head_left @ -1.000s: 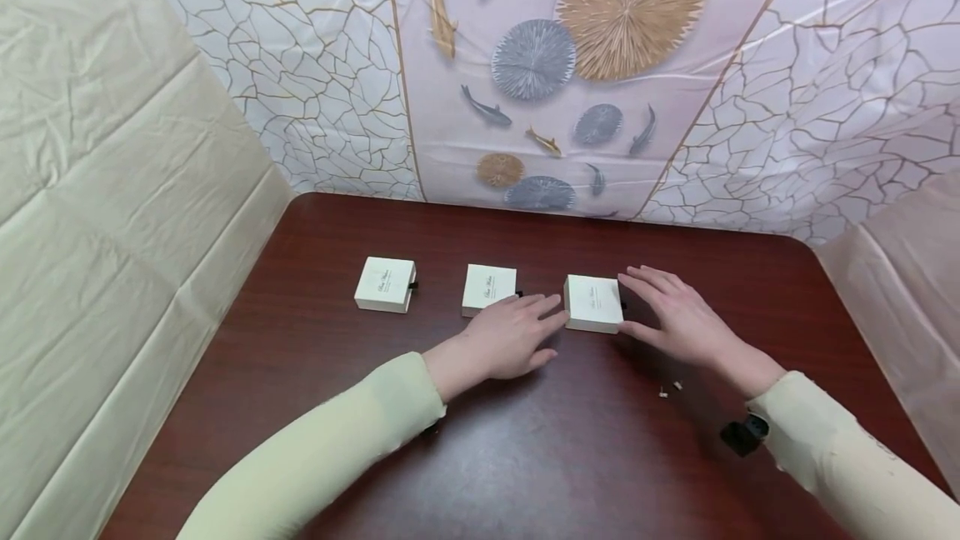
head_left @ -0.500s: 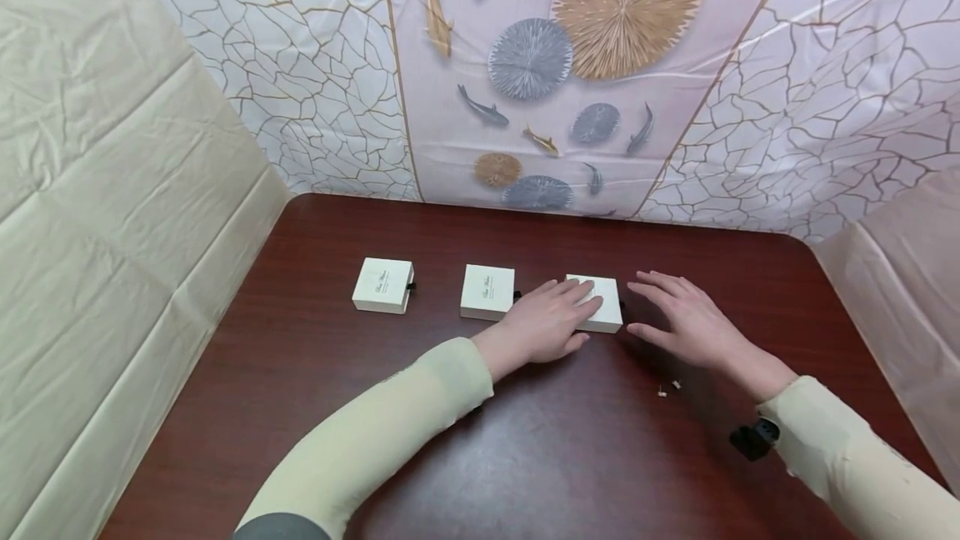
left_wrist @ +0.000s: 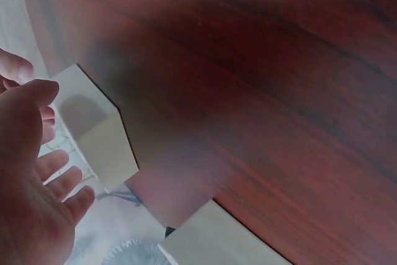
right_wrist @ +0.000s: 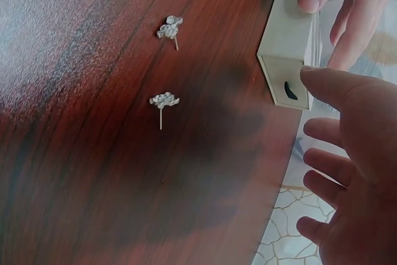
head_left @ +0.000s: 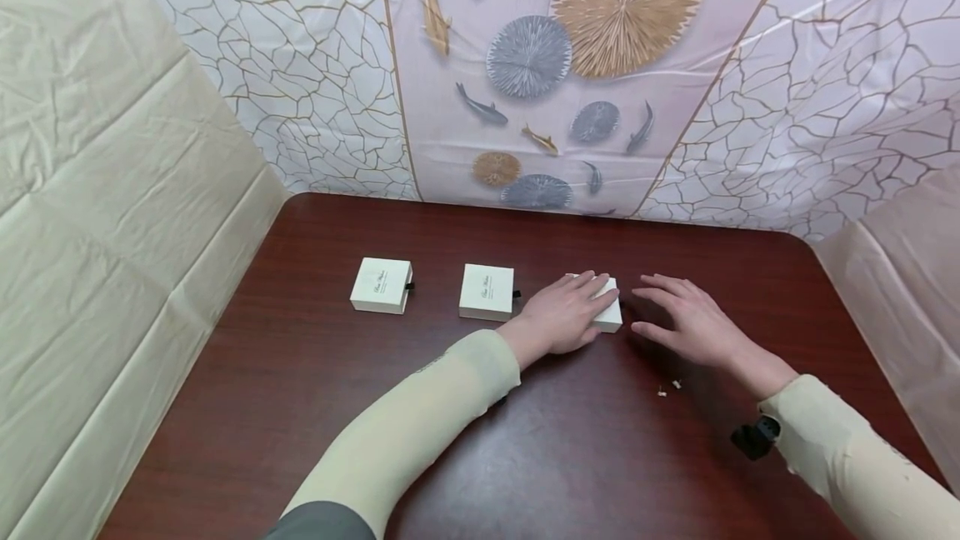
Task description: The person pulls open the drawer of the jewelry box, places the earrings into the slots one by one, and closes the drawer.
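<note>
White box point(right_wrist: 287, 43), flat and square, far right in row of three. Lies level on dark surface point(head_left: 525, 457), looks closed. Small black tab point(right_wrist: 290, 91) at its right end. Fingers of my left hand point(head_left: 564, 315) laid over its top, covering most; right end and near corner show. My right hand point(head_left: 693, 325) just beyond that end, apart.

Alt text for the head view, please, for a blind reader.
The left hand lies over the rightmost of three white boxes on a dark red table. The right hand is beside that box; two tiny pale pieces lie nearby.
</note>
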`<state>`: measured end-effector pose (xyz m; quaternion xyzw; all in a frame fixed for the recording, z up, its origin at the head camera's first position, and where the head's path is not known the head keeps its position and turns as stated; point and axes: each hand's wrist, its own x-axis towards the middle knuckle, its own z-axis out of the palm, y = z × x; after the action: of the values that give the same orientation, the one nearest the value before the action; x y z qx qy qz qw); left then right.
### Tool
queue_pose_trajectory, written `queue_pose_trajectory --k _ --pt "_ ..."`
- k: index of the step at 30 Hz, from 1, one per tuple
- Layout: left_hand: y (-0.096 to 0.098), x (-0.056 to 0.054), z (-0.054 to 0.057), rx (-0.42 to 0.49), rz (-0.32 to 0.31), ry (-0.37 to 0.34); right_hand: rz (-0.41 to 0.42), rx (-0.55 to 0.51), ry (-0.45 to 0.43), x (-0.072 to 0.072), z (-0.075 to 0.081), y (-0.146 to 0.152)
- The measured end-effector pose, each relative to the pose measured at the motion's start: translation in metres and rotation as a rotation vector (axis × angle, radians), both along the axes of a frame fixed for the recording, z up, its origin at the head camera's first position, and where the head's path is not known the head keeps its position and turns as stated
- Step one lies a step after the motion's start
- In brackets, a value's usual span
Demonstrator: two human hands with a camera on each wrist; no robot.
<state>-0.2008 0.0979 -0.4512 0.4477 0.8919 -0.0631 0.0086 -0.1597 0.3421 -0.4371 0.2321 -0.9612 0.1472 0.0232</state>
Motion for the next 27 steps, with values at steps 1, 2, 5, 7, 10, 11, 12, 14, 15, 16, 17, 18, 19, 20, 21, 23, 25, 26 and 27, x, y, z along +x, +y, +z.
queue_pose_trajectory --k 1,2,5,7,10,11,12,14,15,16,17,18,19,20,21,23,25,26,27 --pt "0.001 0.000 0.000 0.000 -0.003 0.004 -0.001 -0.001 -0.002 0.000 -0.001 0.001" --pt "0.003 -0.001 -0.001 0.000 -0.006 0.006 0.000 -0.004 0.000 -0.001 -0.001 0.002" --pt "0.006 0.000 -0.005 -0.005 -0.017 0.025 -0.001 -0.011 0.011 -0.002 -0.003 0.004" --pt "0.007 0.000 -0.007 -0.012 -0.023 0.035 -0.005 -0.011 0.011 -0.003 -0.004 0.006" --pt "0.008 0.001 -0.011 -0.025 -0.022 0.043 -0.014 -0.009 0.000 -0.005 -0.005 0.008" --pt "0.008 0.001 -0.012 -0.027 -0.021 0.044 -0.016 -0.006 -0.006 -0.005 -0.006 0.009" --pt "0.008 0.001 -0.013 -0.030 -0.021 0.046 -0.017 -0.003 -0.011 -0.006 -0.006 0.010" --pt "0.008 0.001 -0.015 -0.029 -0.015 0.048 -0.017 -0.002 -0.016 -0.007 -0.006 0.010" --pt "0.008 0.001 -0.016 -0.028 -0.013 0.050 -0.017 -0.001 -0.020 -0.007 -0.006 0.010" --pt "0.007 0.000 -0.017 -0.026 -0.011 0.049 -0.016 -0.001 -0.022 -0.008 -0.006 0.010" --pt "0.007 0.000 -0.018 -0.023 -0.011 0.049 -0.016 -0.001 -0.023 -0.009 -0.006 0.010" --pt "0.006 0.000 -0.019 -0.020 -0.011 0.052 -0.016 -0.003 -0.024 -0.009 -0.006 0.010" --pt "0.006 -0.001 -0.020 -0.017 -0.012 0.052 -0.015 -0.007 -0.024 -0.010 -0.006 0.010" --pt "0.006 -0.001 -0.020 -0.013 -0.015 0.054 -0.012 -0.012 -0.020 -0.011 -0.006 0.009" --pt "0.005 -0.001 -0.021 -0.010 -0.020 0.058 -0.007 -0.016 -0.017 -0.013 -0.007 0.009" --pt "0.005 -0.002 -0.022 -0.007 -0.028 0.068 0.002 -0.028 -0.017 -0.016 -0.009 0.007" --pt "0.005 -0.003 -0.023 -0.008 -0.034 0.080 0.014 -0.043 -0.019 -0.019 -0.010 0.005" --pt "0.004 -0.003 -0.023 -0.008 -0.036 0.085 0.017 -0.053 -0.025 -0.020 -0.011 0.004" --pt "0.004 -0.004 -0.023 -0.009 -0.038 0.088 0.019 -0.061 -0.035 -0.021 -0.011 0.003"
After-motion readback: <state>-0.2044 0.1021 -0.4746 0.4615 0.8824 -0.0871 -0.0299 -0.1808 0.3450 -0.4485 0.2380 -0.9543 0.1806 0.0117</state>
